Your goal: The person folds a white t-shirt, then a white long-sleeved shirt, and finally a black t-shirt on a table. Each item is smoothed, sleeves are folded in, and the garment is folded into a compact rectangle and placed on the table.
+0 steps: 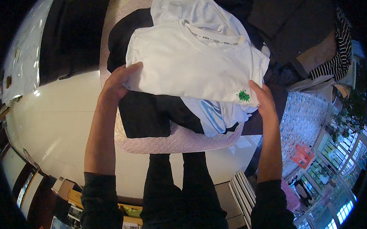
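A folded white T-shirt (181,63) is stretched between my two hands, its neckband towards the far side and a green splash print at its near right corner. My left hand (120,80) pinches its left edge, thumb on top. At the lower right corner, my right hand (262,96) grips the cloth beside the print. Beneath it lie black garments (145,115) and a white garment with a blue print (215,115). Another white garment (182,8) lies behind the T-shirt. This pile rests on a pale pink quilted cover (178,143).
Dark clothing (292,16) and a black-and-white striped cloth (336,60) lie at the far right. A black piece of furniture (73,36) stands at the left. Pale tiled floor (56,125) surrounds the quilted seat. A red plastic stool (303,155) is farther off at right.
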The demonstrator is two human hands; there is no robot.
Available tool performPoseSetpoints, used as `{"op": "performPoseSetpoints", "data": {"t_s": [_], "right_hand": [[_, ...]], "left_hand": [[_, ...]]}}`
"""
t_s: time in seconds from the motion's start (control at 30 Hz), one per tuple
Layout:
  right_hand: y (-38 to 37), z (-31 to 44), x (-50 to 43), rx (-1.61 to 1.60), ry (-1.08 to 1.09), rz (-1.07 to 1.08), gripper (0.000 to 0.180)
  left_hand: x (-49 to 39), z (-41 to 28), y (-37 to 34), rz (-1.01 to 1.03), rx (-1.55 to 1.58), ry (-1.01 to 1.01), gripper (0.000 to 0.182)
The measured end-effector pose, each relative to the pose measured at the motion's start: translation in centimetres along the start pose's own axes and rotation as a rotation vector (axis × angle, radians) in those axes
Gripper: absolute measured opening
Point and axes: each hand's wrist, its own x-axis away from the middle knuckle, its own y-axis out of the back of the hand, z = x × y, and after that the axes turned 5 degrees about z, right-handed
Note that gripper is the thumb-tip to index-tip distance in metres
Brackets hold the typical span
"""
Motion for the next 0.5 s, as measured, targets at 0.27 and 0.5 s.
{"op": "performPoseSetpoints", "data": {"t_s": [0.27, 0.5], "right_hand": [[-1.1, 2.8, 2.7, 0.521, 0.204, -0.31, 0.048], [-5.0, 6.0, 5.4, 1.224, 0.544, -0.579, 0.037]], "left_hand": [[-0.8, 0.4, 0.8, 0.026, -0.03, 0.049, 0.064], [-1.0, 0.8, 0.0, -0.125, -0.101, -0.012, 0.065]]}}
